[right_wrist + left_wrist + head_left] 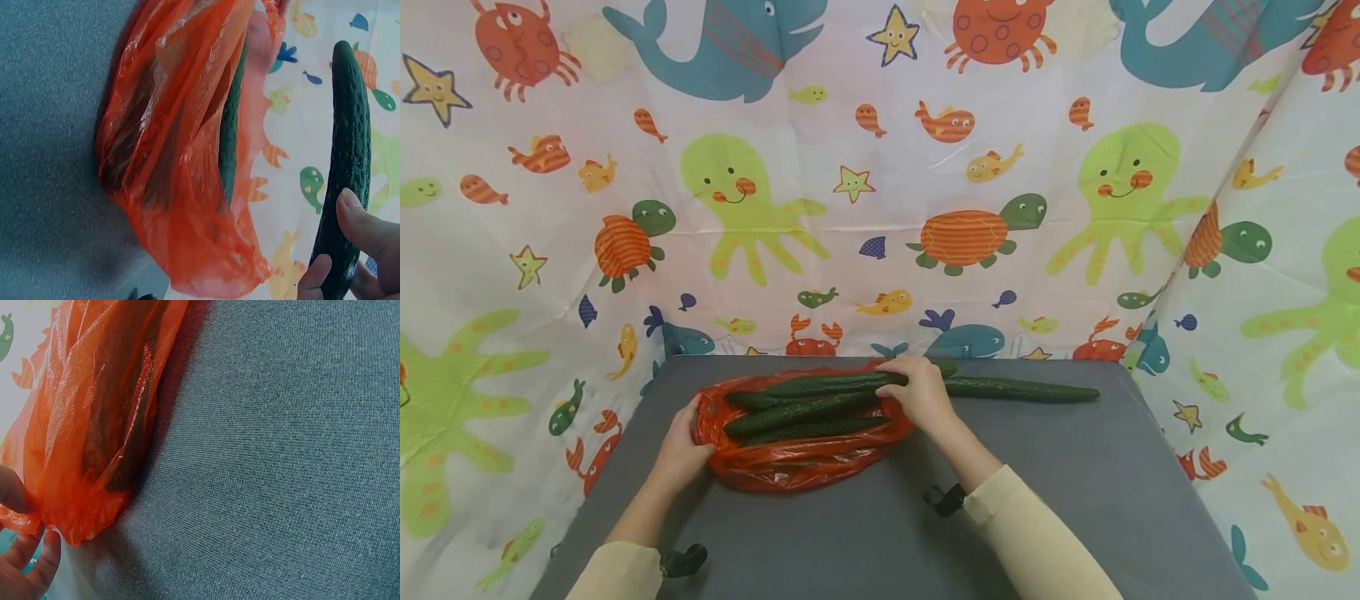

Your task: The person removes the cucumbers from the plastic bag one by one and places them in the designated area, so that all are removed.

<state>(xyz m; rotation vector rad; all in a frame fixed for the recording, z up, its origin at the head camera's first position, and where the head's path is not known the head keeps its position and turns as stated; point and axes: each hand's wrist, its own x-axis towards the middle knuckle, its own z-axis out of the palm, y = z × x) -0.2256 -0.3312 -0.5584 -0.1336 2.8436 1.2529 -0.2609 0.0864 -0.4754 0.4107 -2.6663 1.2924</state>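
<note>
An orange-red plastic bag (775, 467) lies open on the grey table, with several dark green cucumbers (805, 412) showing in its mouth. At the bag's left end, my left hand (683, 446) pinches the thin plastic between thumb and fingers (47, 559). My right hand (921, 396) grips one cucumber (350, 137) near its end, thumb on one side and fingers on the other. In the head view that cucumber reaches leftward over the back of the bag. Red film hides part of the cucumbers inside.
Another long cucumber (1022, 389) lies on the grey table (1075, 483) right of the bag. A green end of one more (950, 368) shows behind my right hand. White curtains (880, 275) printed with sea animals stand around the back and sides.
</note>
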